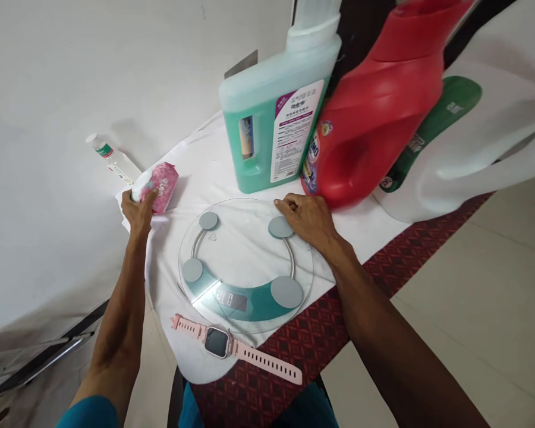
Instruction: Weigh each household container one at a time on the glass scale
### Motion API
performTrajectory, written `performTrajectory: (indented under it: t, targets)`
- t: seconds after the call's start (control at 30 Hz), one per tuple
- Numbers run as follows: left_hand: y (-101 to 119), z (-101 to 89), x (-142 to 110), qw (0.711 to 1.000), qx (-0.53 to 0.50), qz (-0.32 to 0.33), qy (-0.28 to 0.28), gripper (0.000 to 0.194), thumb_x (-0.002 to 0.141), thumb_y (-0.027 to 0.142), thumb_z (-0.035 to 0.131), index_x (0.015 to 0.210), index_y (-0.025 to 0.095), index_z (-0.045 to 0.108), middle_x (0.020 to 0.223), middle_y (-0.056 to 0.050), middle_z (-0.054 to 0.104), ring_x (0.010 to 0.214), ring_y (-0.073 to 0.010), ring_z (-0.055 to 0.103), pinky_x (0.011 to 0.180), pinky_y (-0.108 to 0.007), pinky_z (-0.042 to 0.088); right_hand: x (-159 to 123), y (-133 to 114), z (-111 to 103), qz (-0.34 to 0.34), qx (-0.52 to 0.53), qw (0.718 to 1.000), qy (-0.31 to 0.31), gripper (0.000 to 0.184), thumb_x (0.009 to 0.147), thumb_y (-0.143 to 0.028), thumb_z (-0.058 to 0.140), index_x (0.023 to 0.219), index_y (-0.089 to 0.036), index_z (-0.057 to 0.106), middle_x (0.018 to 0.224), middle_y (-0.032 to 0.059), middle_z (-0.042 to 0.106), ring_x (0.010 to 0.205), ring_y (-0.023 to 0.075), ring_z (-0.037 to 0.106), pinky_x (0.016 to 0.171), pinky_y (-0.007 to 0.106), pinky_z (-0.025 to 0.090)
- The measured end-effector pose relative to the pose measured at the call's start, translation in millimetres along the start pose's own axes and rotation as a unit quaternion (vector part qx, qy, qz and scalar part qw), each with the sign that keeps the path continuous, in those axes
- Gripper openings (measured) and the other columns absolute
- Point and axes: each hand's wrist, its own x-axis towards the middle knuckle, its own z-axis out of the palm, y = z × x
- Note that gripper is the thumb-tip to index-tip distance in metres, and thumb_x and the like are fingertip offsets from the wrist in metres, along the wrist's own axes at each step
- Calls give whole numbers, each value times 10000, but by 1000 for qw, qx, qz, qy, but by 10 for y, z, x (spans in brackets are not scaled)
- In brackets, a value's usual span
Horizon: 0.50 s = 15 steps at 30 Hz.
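Note:
My left hand (139, 208) is closed round a pink-and-white packet (163, 185) with a floral print, at the left of the white cloth. Just behind it a small clear bottle (111, 156) with a white cap and green label leans away. A round glass bathroom scale (241, 303) with grey pads and a lit display lies in front of me. At its far right rim, my right hand (310, 220) has its fingers curled onto the glass edge beside a pad; its undersides are hidden. A pink-strapped smartwatch (217, 342) lies flat by the scale's near edge.
A large bottle of green liquid (254, 137), a red detergent jug (374, 119) and a white jug (463, 160) with a green label stand close together at the back right. The white cloth (205, 172) covers a dark red patterned cloth (383, 267). A wall rises at the left.

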Motion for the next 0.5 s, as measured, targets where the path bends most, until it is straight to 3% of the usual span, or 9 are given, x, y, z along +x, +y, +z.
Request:
performTrajectory:
  t: [0.1,0.2,0.3,0.37,0.5]
  targets:
    - [79,-179,-113,988,-141,-44,38,454,700,416,820,992,210,541,852,35,543,771,-139,524,757,-305,547,5,2,0,1,-3,1000,1,382,991,-438,580,663,-261,499,628,29,594,651,208,522,706,366,351]
    - [286,-447,-307,979,-198,15,38,514,644,479,851,969,210,557,846,38,561,751,-128,506,732,-304,537,8,-3,0,8,-3,1000,-2,382,1003,-421,585,669,-255,504,650,32,603,665,204,516,712,363,345]
    - [579,-714,-680,967,-223,120,-22,555,656,461,928,1067,197,664,897,17,640,771,-145,552,718,-306,524,11,-4,3,15,-4,1000,-3,382,1003,-396,596,665,-251,491,641,21,577,653,190,485,710,357,332]
    - [761,-803,-1029,968,-178,160,-75,591,672,476,968,1128,210,703,955,-2,684,802,-175,609,706,-322,542,14,2,5,16,-7,1000,-1,386,1000,-389,606,659,-251,488,627,15,555,645,184,469,702,353,321]
    - [919,-682,-1718,946,-126,228,-193,657,736,545,980,1252,247,703,1158,-57,744,1055,-287,742,887,-440,661,16,29,13,2,-10,1000,3,386,1005,-397,601,659,-251,512,626,15,554,659,187,470,700,354,320]
